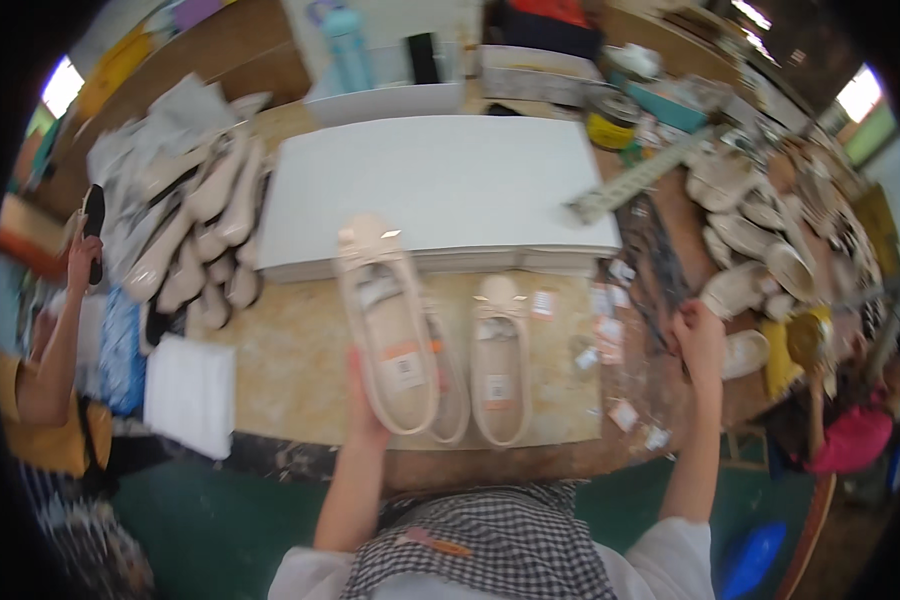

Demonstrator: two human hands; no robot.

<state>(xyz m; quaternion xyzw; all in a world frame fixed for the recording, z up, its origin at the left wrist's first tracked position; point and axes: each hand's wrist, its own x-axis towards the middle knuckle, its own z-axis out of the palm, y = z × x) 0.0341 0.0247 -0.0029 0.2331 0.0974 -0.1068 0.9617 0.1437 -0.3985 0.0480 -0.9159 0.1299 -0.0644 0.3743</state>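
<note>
one beige shoe (pixel 385 325) is in the left hand (pixel 363 402); right hand (pixel 698 332) curled, contents unclear.

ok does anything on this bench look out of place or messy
Slightly: small labels lie scattered right of the central beige shoes, and a long strip sits askew over the white stack's right edge. No spill or damage stands out.

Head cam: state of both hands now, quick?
Left hand: holding a cream shoe by its heel end.
Right hand: fingers curled; cannot tell whether it grips anything.
</note>
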